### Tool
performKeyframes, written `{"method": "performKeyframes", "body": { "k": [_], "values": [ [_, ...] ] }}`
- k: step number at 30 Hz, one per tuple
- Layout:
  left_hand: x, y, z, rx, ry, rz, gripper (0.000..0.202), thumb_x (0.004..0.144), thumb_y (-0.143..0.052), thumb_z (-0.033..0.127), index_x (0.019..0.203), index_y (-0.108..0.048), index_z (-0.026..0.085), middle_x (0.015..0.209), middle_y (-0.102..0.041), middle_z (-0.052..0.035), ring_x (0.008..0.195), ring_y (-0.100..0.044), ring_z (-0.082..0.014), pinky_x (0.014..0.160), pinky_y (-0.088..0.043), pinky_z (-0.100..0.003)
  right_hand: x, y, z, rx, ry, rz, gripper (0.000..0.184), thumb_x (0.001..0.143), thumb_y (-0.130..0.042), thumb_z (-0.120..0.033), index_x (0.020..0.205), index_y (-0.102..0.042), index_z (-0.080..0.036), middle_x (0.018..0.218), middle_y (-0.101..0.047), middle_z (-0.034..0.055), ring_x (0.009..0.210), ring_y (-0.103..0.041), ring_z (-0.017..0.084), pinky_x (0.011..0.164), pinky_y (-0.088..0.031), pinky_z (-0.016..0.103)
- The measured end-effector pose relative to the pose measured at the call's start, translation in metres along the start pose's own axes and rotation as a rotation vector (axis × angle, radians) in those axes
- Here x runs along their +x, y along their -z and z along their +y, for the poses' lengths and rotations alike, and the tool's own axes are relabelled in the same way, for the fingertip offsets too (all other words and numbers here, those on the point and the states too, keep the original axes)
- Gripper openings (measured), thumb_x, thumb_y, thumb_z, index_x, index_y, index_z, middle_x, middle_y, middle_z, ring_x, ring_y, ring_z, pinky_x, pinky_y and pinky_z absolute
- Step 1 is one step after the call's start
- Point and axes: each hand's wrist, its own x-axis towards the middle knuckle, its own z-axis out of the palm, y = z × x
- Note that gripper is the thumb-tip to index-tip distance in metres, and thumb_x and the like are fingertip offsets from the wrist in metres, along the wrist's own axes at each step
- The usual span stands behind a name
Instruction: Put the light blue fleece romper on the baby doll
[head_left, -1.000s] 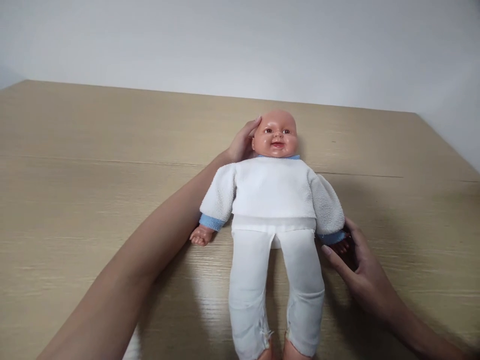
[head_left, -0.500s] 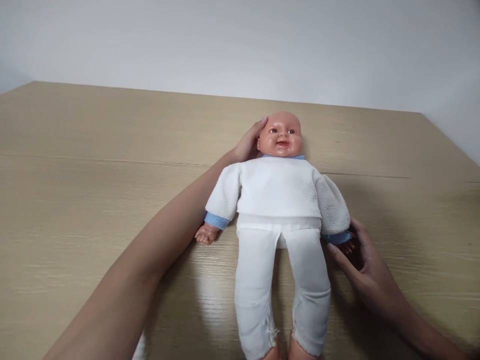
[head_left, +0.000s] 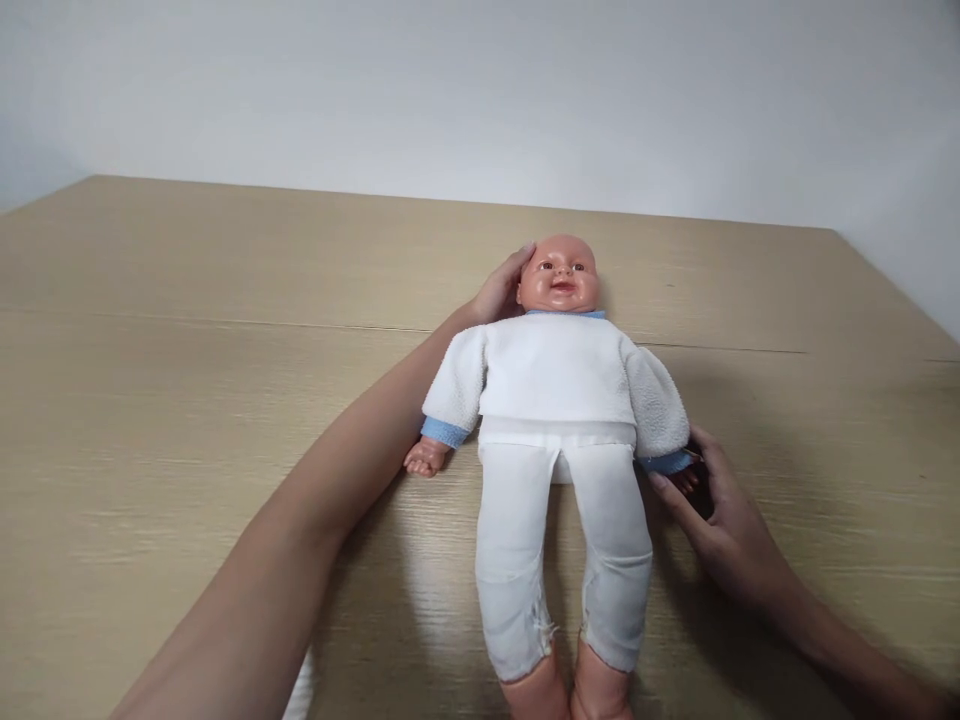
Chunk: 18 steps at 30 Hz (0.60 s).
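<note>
A baby doll (head_left: pixel 556 370) in a white fleece top with blue cuffs and white trousers lies on its back, its head toward the far side. My left hand (head_left: pixel 504 285) cups the side of the doll's head at picture left, with most of its fingers hidden behind the head. At the right, my right hand (head_left: pixel 716 505) curls around the doll's small hand and blue cuff, thumb on the near side and fingers on the outer side. The doll's other arm rests beside my left forearm. Its feet run out of the bottom of the view.
A light wood-grain table (head_left: pixel 187 420) lies under the doll, with a thin seam running across it. Behind its far edge rises a pale wall (head_left: pixel 450 90). A small white patch shows at the bottom, beside my left forearm.
The view has shifted slightly, so the doll looks a little smaller and more of its lower legs shows. Both hands keep their places on the doll.
</note>
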Motion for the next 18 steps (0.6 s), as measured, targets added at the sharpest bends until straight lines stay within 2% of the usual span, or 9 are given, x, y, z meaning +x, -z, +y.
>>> {"method": "performKeyframes", "body": {
  "k": [5, 11, 18],
  "values": [
    [0.0012, 0.002, -0.0015, -0.001, -0.003, 0.026, 0.076, 0.109, -0.058, 0.081, 0.144, -0.079, 0.017, 0.147, -0.083, -0.0157, 0.158, -0.067, -0.0444, 0.145, -0.043, -0.062, 0.0, 0.001, 0.0036, -0.006, 0.022, -0.006, 0.068, 0.108, -0.073, -0.069, 0.161, -0.055, -0.03, 0.143, -0.079, 0.0149, 0.124, -0.08, 0.035, 0.103, -0.067, 0.05],
    [0.0003, 0.0024, -0.0008, 0.034, -0.004, 0.003, 0.078, 0.109, -0.056, 0.082, 0.147, -0.078, 0.018, 0.149, -0.083, -0.015, 0.16, -0.063, -0.0476, 0.144, -0.044, -0.065, 0.0006, 0.0011, 0.0057, 0.009, 0.02, -0.018, 0.067, 0.109, -0.072, -0.067, 0.164, -0.054, -0.032, 0.152, -0.076, 0.0158, 0.133, -0.078, 0.037, 0.109, -0.066, 0.053],
    [-0.0007, 0.0013, -0.0008, 0.054, 0.016, -0.002, 0.085, 0.106, -0.056, 0.086, 0.15, -0.077, 0.017, 0.149, -0.082, -0.0171, 0.163, -0.06, -0.048, 0.144, -0.044, -0.064, 0.0032, 0.0023, 0.0036, 0.021, 0.031, -0.029, 0.069, 0.109, -0.072, -0.067, 0.164, -0.054, -0.03, 0.148, -0.077, 0.0159, 0.13, -0.078, 0.036, 0.111, -0.065, 0.053]
  ]
}}
